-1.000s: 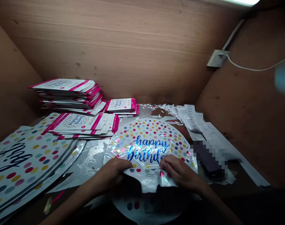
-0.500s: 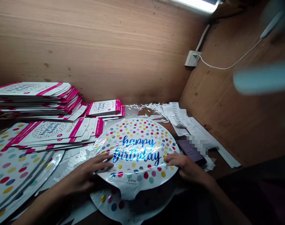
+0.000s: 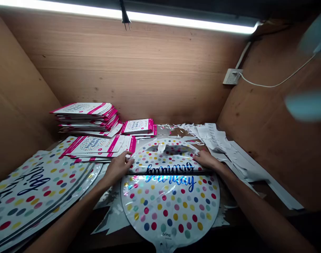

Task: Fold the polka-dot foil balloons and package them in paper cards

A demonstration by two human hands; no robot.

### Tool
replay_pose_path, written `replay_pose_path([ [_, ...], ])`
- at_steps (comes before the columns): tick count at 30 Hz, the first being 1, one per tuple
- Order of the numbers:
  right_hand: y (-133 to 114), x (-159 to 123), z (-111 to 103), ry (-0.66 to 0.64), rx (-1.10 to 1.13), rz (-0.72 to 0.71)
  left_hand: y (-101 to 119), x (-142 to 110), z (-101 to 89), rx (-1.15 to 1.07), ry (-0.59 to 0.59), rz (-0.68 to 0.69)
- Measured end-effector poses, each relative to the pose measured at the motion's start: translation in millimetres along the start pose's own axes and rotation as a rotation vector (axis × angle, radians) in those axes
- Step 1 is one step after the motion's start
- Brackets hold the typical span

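Observation:
A flat foil balloon (image 3: 160, 160) with coloured dots is doubled over, its straight fold lying across the middle and its pale tail toward the back. My left hand (image 3: 119, 167) pinches its left edge, and my right hand (image 3: 206, 160) holds its right edge. Beneath it lies another dotted foil balloon (image 3: 171, 211), with blue lettering just below the fold and its tail pointing toward me. The upper part of this lower balloon is mostly covered.
Printed pink-and-white cards stand in a tall stack (image 3: 83, 119), with smaller card piles (image 3: 137, 125) (image 3: 102, 146) close by. Dotted balloons (image 3: 44, 186) are layered at left. Paper strips (image 3: 226, 147) lie at right. A lit tube (image 3: 176, 21) and a hanging plug (image 3: 125, 17) are overhead.
The upper balloon was spread flat with its lettering readable; now it is doubled over. Both hands have moved toward the back with its edges. The view has shifted, bringing the lamp and plug into sight.

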State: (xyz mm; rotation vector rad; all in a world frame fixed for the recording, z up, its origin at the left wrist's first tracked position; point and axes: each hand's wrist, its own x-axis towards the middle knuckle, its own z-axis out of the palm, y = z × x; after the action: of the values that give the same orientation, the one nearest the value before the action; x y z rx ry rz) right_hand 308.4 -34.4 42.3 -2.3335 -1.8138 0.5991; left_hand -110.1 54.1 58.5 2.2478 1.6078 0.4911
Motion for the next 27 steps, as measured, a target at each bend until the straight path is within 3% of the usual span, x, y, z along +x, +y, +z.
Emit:
replay_pose_path([
  [2,-2,-7,1,0.039,-0.019,0.006,12,-7,10.7,0.108,0.152,0.126],
  [3,-4,-12,1,0.066,-0.027,0.005,18,-11,17.0,0.149,0.162,0.225],
  [5,-10,-26,0,0.150,-0.047,0.009,26,-20,30.1,0.205,0.027,0.384],
  [7,-18,-44,4,0.249,-0.071,-0.016,29,-26,41.0,0.257,-0.160,0.413],
  [10,-29,-70,20,0.286,-0.131,-0.341,24,-29,47.8,0.295,-0.292,0.362],
  [13,-35,-82,40,0.308,-0.200,-0.635,27,-26,48.0,0.309,-0.288,0.349],
  [16,-40,-79,49,0.403,-0.226,-0.618,60,-19,56.7,0.292,-0.263,0.472],
  [19,-48,-80,50,0.514,-0.186,-0.559,115,-10,78.6,0.253,-0.207,0.660],
  [22,-55,-98,56,0.633,-0.044,-0.566,160,10,93.0,0.244,-0.146,0.663],
  [24,-57,-115,64,0.547,0.044,-0.593,173,35,83.2,0.234,-0.084,0.600],
  [27,-58,-134,74,0.341,0.078,-0.534,173,87,29.8,0.188,0.088,0.483],
])
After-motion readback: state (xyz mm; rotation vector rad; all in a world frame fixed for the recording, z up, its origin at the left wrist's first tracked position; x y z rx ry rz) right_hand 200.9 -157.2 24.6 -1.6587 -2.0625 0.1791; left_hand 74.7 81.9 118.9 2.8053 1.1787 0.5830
